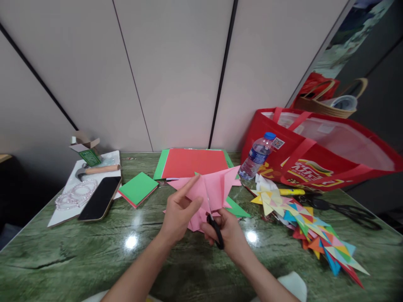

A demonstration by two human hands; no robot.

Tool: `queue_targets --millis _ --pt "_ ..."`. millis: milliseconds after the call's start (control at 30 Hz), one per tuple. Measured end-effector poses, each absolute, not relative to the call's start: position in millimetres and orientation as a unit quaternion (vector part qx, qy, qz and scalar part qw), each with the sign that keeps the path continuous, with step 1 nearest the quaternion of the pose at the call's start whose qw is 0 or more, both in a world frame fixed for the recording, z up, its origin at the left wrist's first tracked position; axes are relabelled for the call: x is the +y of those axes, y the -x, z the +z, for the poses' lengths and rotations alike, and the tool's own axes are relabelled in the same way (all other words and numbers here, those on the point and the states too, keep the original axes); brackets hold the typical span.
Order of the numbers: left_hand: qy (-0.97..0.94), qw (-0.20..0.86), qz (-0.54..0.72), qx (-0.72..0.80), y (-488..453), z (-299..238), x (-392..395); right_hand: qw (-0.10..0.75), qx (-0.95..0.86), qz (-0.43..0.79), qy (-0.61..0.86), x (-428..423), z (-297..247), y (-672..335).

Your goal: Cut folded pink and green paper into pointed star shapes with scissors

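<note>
Holding a folded pink paper sheet (214, 188) just above the green marbled counter (94, 251), you are pinching its left edge in your left hand (179, 214), the grip pressed together on the paper. Your right hand (231, 237) is clasping black-handled scissors (215, 230), its grip curled through the loops, and the blades are pointing up into the pink sheet. A stack of red and green paper sheets (195, 162) is lying just behind it, multicoloured folded paper stars (315, 230) are lying to the right, and a black smartphone (100, 198) is resting to the left.
</note>
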State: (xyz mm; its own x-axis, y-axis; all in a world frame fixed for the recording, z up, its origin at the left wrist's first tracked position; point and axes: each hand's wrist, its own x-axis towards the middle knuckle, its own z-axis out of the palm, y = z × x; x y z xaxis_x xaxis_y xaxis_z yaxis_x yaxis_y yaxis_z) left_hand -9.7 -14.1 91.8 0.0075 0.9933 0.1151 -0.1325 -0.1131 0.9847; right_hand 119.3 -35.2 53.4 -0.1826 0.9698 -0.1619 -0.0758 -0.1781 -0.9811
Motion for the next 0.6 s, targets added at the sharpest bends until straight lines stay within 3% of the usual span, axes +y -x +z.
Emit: queue_targets --millis 600 --pt "-0.409 0.522 0.631 0.402 26.1 106.2 -5.6 0.381 -0.507 0.717 0.29 -38.4 66.2 -130.1"
